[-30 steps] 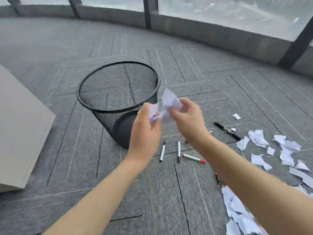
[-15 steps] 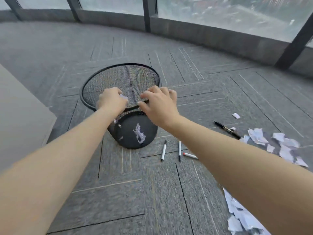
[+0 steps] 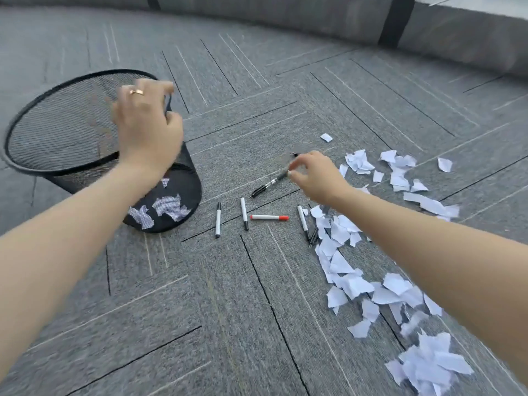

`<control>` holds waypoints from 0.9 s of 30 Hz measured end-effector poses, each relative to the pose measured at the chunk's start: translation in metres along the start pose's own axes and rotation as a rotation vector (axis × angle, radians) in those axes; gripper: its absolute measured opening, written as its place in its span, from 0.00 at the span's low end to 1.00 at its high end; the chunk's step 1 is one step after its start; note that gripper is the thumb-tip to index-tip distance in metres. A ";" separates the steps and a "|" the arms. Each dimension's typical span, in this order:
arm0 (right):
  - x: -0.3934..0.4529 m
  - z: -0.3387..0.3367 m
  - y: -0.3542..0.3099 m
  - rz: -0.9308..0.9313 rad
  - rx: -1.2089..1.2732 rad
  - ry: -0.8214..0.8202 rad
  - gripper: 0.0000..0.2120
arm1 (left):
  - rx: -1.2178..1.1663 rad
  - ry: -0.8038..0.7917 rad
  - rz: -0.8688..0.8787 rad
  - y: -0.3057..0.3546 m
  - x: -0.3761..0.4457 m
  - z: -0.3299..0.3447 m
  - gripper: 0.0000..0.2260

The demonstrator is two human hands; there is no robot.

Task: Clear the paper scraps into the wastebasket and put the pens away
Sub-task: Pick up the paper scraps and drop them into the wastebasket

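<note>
No legible writing anywhere. Right hand (image 3: 317, 175), centre frame, pinching black pen (image 3: 268, 184). Left hand (image 3: 145, 124), upper left, blurred over wastebasket (image 3: 57, 164) rim; grip unclear. Paper scraps (image 3: 354, 284) strewn lower right; markers (image 3: 244, 214) centre.

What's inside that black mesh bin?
Torn white paper scraps lie at the bottom of the black wire-mesh wastebasket, visible through the mesh. The left hand and forearm cover part of its inside, so anything there is hidden.
</note>
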State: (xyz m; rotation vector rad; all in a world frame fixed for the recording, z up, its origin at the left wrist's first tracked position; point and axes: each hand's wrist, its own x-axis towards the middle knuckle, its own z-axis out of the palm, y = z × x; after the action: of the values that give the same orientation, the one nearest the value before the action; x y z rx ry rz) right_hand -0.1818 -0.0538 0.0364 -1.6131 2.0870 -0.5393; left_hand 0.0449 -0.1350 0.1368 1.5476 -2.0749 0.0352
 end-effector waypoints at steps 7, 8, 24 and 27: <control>-0.077 0.015 0.105 0.386 -0.112 -0.190 0.11 | 0.021 -0.769 0.596 0.130 -0.116 0.121 0.14; -0.091 0.018 0.114 0.417 -0.118 -0.201 0.12 | 0.098 -0.850 0.710 0.137 -0.138 0.133 0.13; -0.182 0.073 0.154 0.266 -0.090 -0.092 0.20 | 0.203 -0.983 0.655 0.145 -0.212 0.190 0.15; -0.175 0.078 0.150 0.142 -0.177 -0.080 0.17 | 0.258 -0.849 1.006 0.157 -0.194 0.191 0.17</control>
State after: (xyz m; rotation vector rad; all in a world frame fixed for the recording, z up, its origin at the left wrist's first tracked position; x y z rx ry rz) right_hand -0.2193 0.1491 -0.0922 -1.5374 2.2198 -0.2442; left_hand -0.1366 0.0248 -0.0636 0.4539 -3.4419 0.0129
